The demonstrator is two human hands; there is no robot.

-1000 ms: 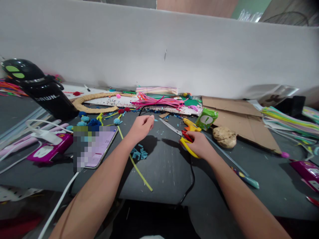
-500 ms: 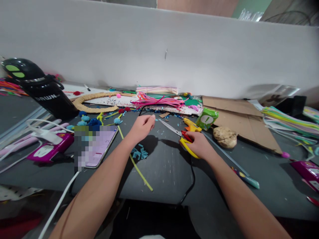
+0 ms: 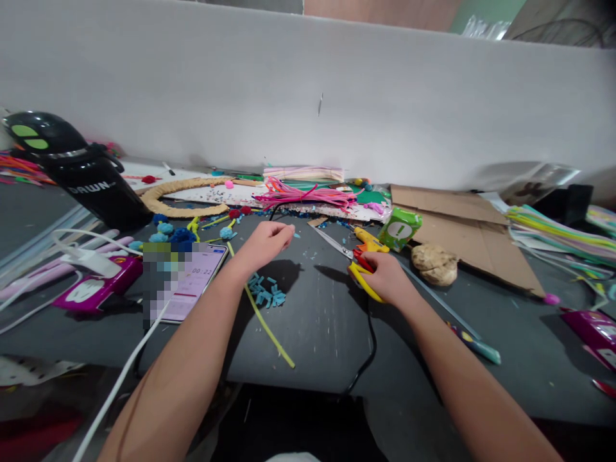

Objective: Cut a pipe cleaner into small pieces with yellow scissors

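My left hand (image 3: pixel 267 245) is closed in a pinch above the table. A small light-blue piece (image 3: pixel 297 235) pokes out at its fingertips; its material is too small to tell. Just below that hand, a pile of short light-blue cut pieces (image 3: pixel 269 295) lies on the table beside a long yellow-green pipe cleaner (image 3: pixel 267 328). My right hand (image 3: pixel 382 276) is wrapped round the red and yellow handles of a pair of scissors (image 3: pixel 337 245). The blades point away to the upper left, apart from the left hand, and look closed or nearly so.
A phone (image 3: pixel 202 282) showing a timer lies left of my left forearm, near a black bottle (image 3: pixel 96 186). Behind are pink pipe cleaners (image 3: pixel 308 196) and a wrapped ring (image 3: pixel 163 199). Rightward are a yellow glue gun (image 3: pixel 368 240), a green packet (image 3: pixel 400 229) and cardboard (image 3: pixel 481 250).
My left hand has drawn slightly left and toward me, with the small blue piece moving along. The scissors have shifted a little to the right, away from it.
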